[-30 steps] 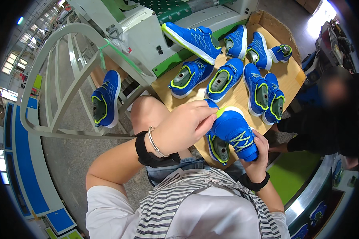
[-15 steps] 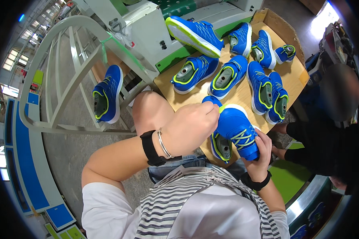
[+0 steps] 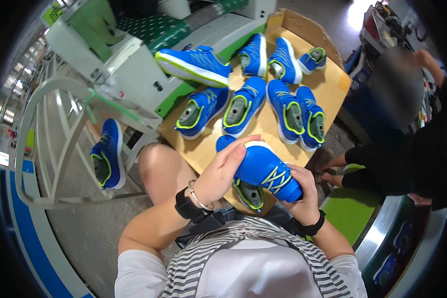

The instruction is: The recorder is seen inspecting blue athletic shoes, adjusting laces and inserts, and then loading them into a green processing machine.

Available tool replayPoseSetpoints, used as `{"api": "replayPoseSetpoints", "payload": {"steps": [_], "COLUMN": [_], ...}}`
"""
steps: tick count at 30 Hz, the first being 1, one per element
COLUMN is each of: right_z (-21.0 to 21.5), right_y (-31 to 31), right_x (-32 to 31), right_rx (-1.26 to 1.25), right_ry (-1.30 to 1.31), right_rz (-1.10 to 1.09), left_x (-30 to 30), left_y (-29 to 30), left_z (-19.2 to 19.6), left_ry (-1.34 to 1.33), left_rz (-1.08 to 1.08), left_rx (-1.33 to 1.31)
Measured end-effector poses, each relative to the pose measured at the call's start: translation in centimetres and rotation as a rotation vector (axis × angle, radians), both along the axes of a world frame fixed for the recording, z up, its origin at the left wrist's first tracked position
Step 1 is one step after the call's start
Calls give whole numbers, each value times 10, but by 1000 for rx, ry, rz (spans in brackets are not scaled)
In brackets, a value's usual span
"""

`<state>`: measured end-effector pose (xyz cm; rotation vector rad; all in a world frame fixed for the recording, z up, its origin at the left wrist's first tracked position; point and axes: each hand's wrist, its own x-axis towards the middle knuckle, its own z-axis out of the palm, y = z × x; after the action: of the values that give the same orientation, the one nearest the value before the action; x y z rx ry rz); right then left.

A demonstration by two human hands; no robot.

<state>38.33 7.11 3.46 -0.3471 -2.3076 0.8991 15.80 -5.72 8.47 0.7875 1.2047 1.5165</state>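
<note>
— Nearest in, both hands on one thing?

— Yes. Blue shoe (image 3: 265,171) with yellow-green laces, held over the lap just off the near edge of the cardboard sheet (image 3: 333,87). Right hand (image 3: 303,196) cupped beneath the heel and laced end, grip closed around it from below, likely to carry the weight. Left hand (image 3: 223,171) laid over the toe half, fingers curled along the upper, thumb side hidden; grip wrapped on the shoe as well, probably to steady it for a look.

— Which way pointing?

— Long axis slanting from lower right, at the right grip, up and left toward the left grip. Toe away from the body and to the left, heel toward the chest, upper facing up.

— Directly under the grips?

— Another blue shoe (image 3: 248,192), opening up, grey insole showing, partly covered by the held one. Bare knee (image 3: 156,171) just left of the left grip.

— Beyond the grips?

— Four shoes (image 3: 243,107) fanned out on the cardboard, heels toward the grips. Past those, three more (image 3: 283,59) near the far edge. One shoe on its side (image 3: 193,64) at the sheet's far left corner, against a white and green machine (image 3: 134,64).

— Off to the sides?

— Single shoe (image 3: 107,156) well left of the left grip, leaning on a white frame (image 3: 59,149). Right of the right grip, another person's dark sleeve (image 3: 362,166) and hand, low by the sheet's edge.
</note>
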Motion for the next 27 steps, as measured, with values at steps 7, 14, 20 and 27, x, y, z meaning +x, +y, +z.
{"api": "replayPoseSetpoints", "payload": {"steps": [7, 14, 20, 27], "right_z": [-26, -18, 48, -17], "right_y": [-4, 7, 32, 108], "right_x": [9, 1, -50, -73], "right_rx": [-72, -383, -679, 120], "right_ry": [-12, 34, 220, -279], "right_rz": [-98, -243, -77, -360], "left_x": [3, -6, 9, -80], "left_y": [31, 81, 71, 104], "left_z": [-8, 6, -46, 19], "left_ry": [110, -253, 152, -711], "left_rz": [-77, -103, -107, -148], "left_rx": [-69, -84, 249, 462]}}
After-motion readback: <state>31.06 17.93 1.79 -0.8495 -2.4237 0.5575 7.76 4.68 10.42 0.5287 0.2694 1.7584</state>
